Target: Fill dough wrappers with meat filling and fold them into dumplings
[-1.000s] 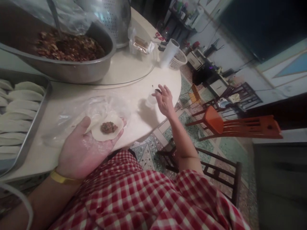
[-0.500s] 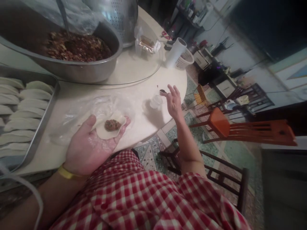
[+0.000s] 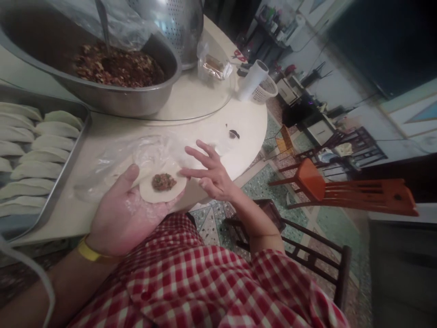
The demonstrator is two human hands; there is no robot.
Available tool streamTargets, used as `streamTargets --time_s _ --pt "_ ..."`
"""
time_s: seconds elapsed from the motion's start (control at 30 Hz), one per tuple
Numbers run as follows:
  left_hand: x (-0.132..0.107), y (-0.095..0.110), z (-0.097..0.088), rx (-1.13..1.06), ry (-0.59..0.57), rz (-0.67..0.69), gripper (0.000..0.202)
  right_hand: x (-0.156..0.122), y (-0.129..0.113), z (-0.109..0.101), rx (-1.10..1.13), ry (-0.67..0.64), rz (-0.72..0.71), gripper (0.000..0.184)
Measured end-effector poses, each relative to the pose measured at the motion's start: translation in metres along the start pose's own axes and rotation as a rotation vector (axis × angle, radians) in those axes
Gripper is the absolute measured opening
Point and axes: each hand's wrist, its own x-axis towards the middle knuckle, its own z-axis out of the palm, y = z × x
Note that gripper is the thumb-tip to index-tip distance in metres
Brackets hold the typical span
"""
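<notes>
On my left hand [image 3: 119,212], palm up with the thumb raised, rests a round dumpling wrapper [image 3: 150,193]. A mound of brown meat filling with green bits [image 3: 164,182] sits in its middle. The left fingers are mostly hidden beneath the wrapper. My right hand [image 3: 213,175] holds nothing; its fingers are spread, and a fingertip is at the wrapper's right edge, touching or just short of it. Behind both hands, a crumpled clear plastic bag [image 3: 109,159] lies on the table. A small clear cup is mostly hidden behind the right hand.
Folded dumplings [image 3: 46,157] lie in rows in a metal tray [image 3: 73,157] at left. A large steel bowl [image 3: 133,102] of filling with a spoon [image 3: 103,23] stands behind, beside a colander [image 3: 170,27]. A paper roll [image 3: 253,79] and white basket [image 3: 268,89] are near the table's edge.
My right hand has moved left and nearer, from beside the small cup to the wrapper's edge, fingers spread. The left hand keeps the filled wrapper, which now lies flatter.
</notes>
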Motion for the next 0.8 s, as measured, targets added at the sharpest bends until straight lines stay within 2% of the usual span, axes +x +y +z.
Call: streamTargets --time_s 0.13,0.23,0.33,0.43,0.67,0.73,0.8 --pt "0.0 0.0 0.001 0.016 0.02 -0.008 0.049 -0.003 0.0 0.0 -0.054 -0.094 -0.04 0.059" --pt "0.001 0.0 0.002 0.016 -0.018 0.006 0.045 -0.006 -0.006 0.002 -0.121 -0.126 -0.096 0.053" --pt "0.002 0.0 0.002 0.02 -0.07 0.029 0.043 -0.008 -0.016 0.007 -0.183 -0.119 -0.166 0.055" --pt "0.001 0.001 0.001 0.04 -0.078 -0.036 0.051 -0.01 -0.025 0.013 -0.179 -0.09 -0.212 0.058" --pt "-0.001 -0.002 0.002 0.05 0.029 -0.082 0.061 -0.004 -0.041 0.017 -0.136 -0.188 -0.154 0.059" --pt "-0.001 -0.003 0.001 0.033 -0.001 -0.113 0.066 -0.001 -0.046 0.016 -0.137 -0.212 -0.136 0.06" --pt "0.0 -0.004 -0.001 0.01 -0.089 -0.163 0.068 0.002 -0.05 0.015 -0.149 -0.215 -0.134 0.06"
